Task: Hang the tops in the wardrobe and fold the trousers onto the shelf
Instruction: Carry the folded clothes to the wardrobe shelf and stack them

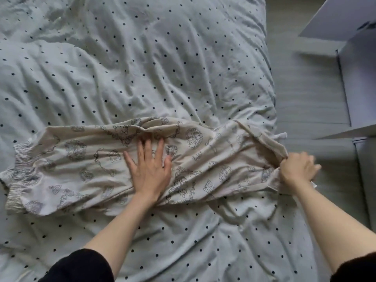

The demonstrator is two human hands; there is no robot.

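Head view: I'm folding the printed trousers (pixel 85 171) on the bed (pixel 142 58). Left hand (pixel 150 169) spread flat pins the middle; right hand (pixel 298 169) pinches the right end, likely next folded leftward.

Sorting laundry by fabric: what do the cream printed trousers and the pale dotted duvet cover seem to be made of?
The cream printed trousers look like soft matte cotton jersey: they drape limply, with ribbed striped cuffs at one end. The pale dotted duvet cover looks like matte woven cotton, creased in fine sharp wrinkles. Neither fibre can be confirmed by sight.
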